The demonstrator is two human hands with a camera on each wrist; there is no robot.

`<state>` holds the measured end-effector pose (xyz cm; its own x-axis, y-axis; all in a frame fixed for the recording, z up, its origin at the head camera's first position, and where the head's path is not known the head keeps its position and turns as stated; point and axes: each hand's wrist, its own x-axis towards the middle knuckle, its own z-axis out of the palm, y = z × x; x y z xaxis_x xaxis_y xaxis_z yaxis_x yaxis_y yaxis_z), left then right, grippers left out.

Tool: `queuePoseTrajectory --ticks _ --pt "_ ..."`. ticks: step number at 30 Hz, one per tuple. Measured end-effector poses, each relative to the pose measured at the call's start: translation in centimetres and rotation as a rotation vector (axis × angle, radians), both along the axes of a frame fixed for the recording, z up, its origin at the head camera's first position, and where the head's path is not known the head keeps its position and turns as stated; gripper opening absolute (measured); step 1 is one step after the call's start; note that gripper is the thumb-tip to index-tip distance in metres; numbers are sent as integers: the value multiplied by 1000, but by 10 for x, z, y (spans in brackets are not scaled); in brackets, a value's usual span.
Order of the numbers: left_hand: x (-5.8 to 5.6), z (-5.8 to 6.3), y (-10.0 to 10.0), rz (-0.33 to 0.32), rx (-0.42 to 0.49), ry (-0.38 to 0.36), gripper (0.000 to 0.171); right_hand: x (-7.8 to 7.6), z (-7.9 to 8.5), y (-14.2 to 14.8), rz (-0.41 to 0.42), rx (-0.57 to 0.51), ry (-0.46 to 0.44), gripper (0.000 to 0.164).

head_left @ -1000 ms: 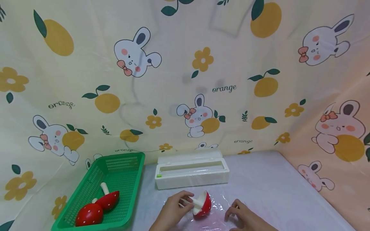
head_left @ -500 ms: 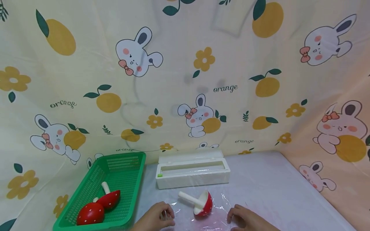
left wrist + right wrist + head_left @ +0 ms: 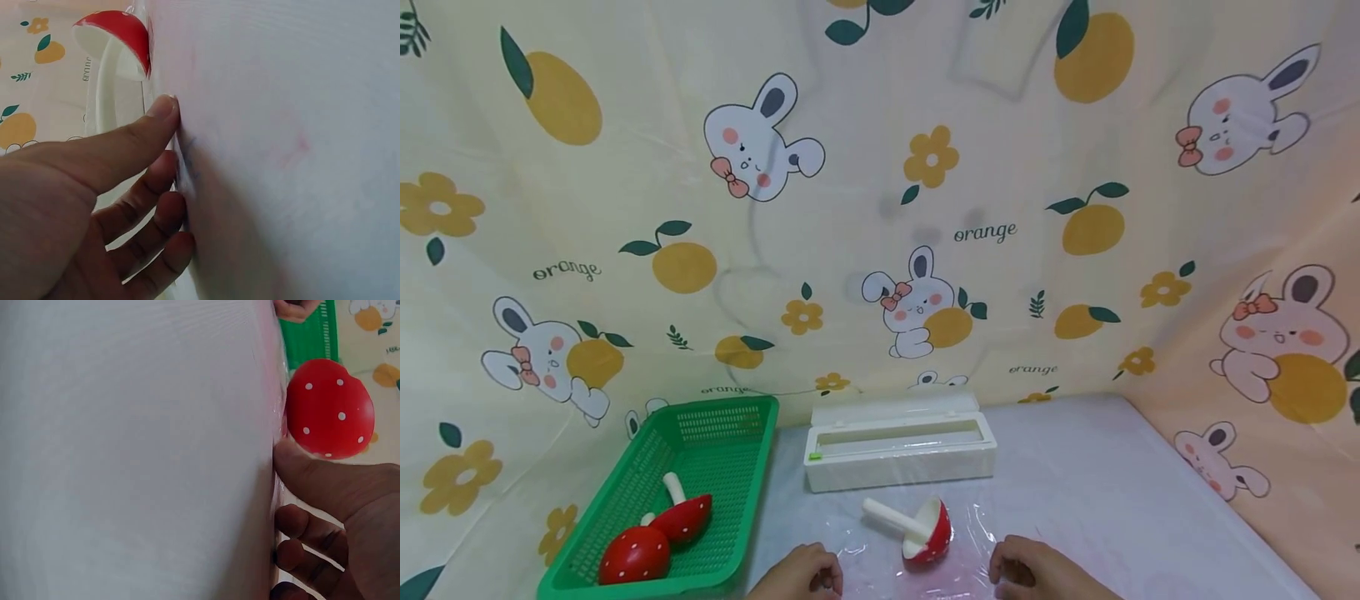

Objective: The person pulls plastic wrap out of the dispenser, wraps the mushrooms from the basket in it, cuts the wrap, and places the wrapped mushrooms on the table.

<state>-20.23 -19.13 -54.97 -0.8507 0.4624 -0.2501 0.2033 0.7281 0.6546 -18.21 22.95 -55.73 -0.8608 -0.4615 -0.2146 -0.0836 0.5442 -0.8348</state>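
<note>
A toy mushroom with a red, white-dotted cap [image 3: 934, 533] and white stem lies on its side on clear plastic film [image 3: 973, 575]. My left hand [image 3: 805, 573] is at the film's left side, fingers curved. In the left wrist view its thumb [image 3: 164, 111] and fingertips touch down on the tabletop, a gap showing between them. The right hand [image 3: 1037, 571] is curled at the film's right edge, its thumb [image 3: 297, 459] down at the film beside the mushroom cap [image 3: 331, 409]. I cannot tell whether either hand pinches the film.
Behind the mushroom stands a white cling film dispenser [image 3: 901, 471], lid raised, with a green cutter tab [image 3: 815, 456]. At left is a green basket [image 3: 758, 467] holding two more red mushrooms [image 3: 634, 554]. A patterned curtain [image 3: 850, 208] backs the table [image 3: 1067, 467].
My left hand has let go of the mushroom's stem, moved left and down to the film's left side, and its fingers have curled in. The right hand stays almost in place.
</note>
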Motion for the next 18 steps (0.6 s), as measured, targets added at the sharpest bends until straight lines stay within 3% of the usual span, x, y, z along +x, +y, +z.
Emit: queuePoseTrajectory --ticks 4,7,11,14,16,18 --pt "1 2 2 43 -31 -7 18 -1 -1 -2 -10 23 20 21" --pt "-1 -2 1 34 -22 -9 17 -1 -2 -2 -22 35 25 24" --pt "-11 -20 -8 -3 34 -43 13 -1 -3 -4 -33 53 19 26" --pt "-19 -41 -16 -56 90 -4 13 -2 -5 -6 -41 82 14 27" --pt "-22 -50 -18 -47 106 5 14 -3 -6 -6 -44 97 12 27" --pt "-18 -42 -15 -28 80 24 15 -4 -6 -6 -36 106 18 25"
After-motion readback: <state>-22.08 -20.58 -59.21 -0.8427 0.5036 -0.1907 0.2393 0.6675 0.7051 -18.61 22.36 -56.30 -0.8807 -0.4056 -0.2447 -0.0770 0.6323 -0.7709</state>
